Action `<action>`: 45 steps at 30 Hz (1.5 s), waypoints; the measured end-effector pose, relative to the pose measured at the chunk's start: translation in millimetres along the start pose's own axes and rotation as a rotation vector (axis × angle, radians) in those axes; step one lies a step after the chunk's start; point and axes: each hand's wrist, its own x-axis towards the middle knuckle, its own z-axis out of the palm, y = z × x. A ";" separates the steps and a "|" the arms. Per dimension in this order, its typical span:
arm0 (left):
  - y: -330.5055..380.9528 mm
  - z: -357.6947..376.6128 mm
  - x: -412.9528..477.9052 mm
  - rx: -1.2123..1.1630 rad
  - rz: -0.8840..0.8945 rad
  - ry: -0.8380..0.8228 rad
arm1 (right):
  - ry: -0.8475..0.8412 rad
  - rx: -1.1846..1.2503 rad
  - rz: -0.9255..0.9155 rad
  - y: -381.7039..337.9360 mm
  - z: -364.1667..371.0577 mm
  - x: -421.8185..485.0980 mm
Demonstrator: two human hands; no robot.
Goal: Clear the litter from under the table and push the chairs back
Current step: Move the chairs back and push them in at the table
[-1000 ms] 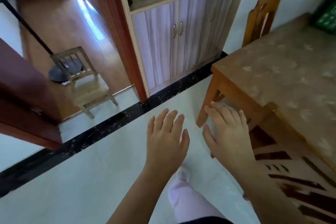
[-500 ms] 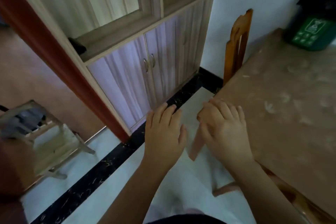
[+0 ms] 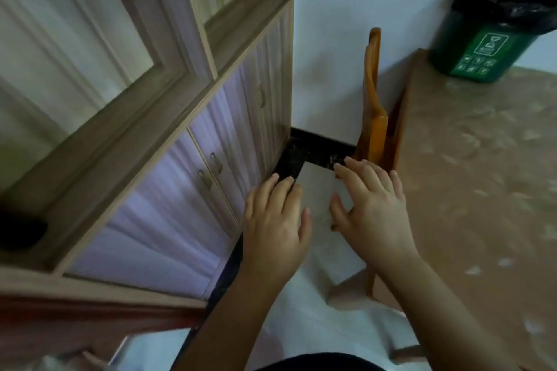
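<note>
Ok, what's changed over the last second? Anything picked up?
The view has swung toward the chair at the wall; the doorway and small stool have left view, and the green bin on the table has come in. Nothing taken hold of: left hand and right hand stay open and empty.

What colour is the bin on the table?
Green bin, lined with a black bag; head view.

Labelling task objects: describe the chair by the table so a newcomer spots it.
Find the brown table filling the right side. At its far left edge, near the white wall, stands a wooden chair seen edge-on. Its narrow orange back rising above the tabletop sets it apart.
</note>
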 end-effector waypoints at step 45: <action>-38.0 317.3 532.5 -0.373 1.290 -0.674 | 0.134 0.042 1.094 172.2 129.7 367.5</action>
